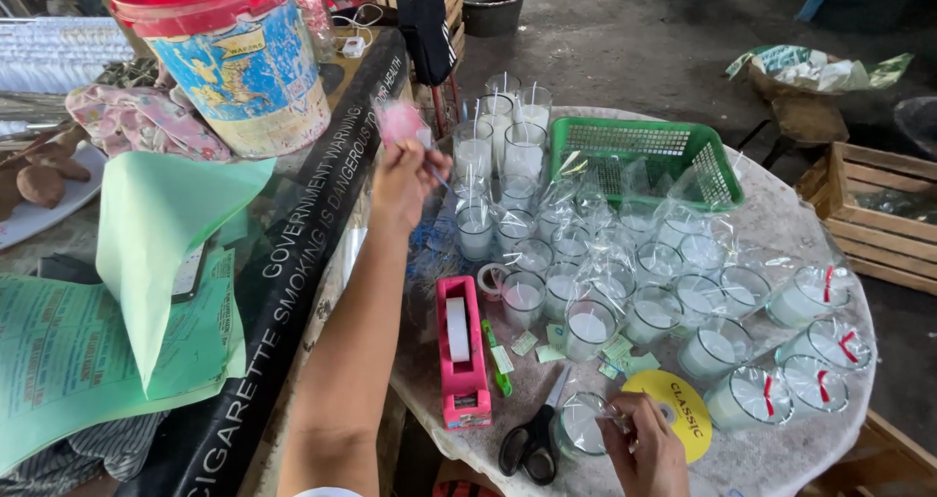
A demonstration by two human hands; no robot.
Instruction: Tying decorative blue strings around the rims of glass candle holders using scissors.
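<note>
Right hand [644, 448] pinches wrapped glass candle [583, 427] at near bench [781, 458] edge, scissors [532, 443] beside; left hand [405, 180] clamps pink tuft [398, 121] over crowded candles [586, 253]; tape dispenser [461, 355] between.

One camera on my head, looking down and forward over my own arms.

It faces the round worktop [781, 214] from above at a steep angle, close enough that my left forearm fills the lower middle and my right hand [644, 448] is cut by the bottom edge. My left hand [402, 180] sits near the centre. The far floor and a wooden crate [878, 219] reach the top and right edges. There is no second view to overlap with.
</note>
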